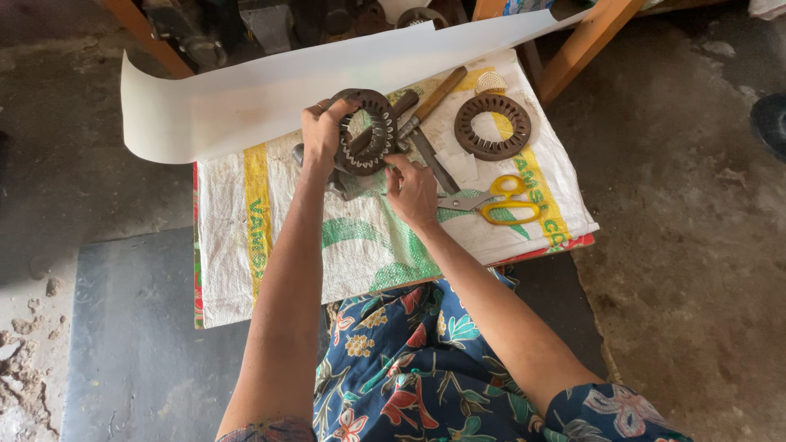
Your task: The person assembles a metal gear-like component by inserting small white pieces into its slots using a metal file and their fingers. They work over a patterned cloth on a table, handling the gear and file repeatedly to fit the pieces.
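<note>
My left hand (322, 133) grips a dark slotted metal ring (370, 131), a motor stator core, held tilted on edge above the table. My right hand (412, 191) touches the ring's lower edge with its fingertips, pinched as if on a small slip, too small to tell. A second stator ring (492, 125) lies flat to the right. Yellow-handled scissors (501, 200) lie just right of my right hand. A wooden-handled tool (434, 99) rests behind the held ring.
A woven white sack with yellow and green print (270, 237) covers the low table. A long white paper sheet (270, 94) curls across the back. Wooden legs (585, 41) stand behind. A grey mat (139, 344) lies on the concrete floor at left.
</note>
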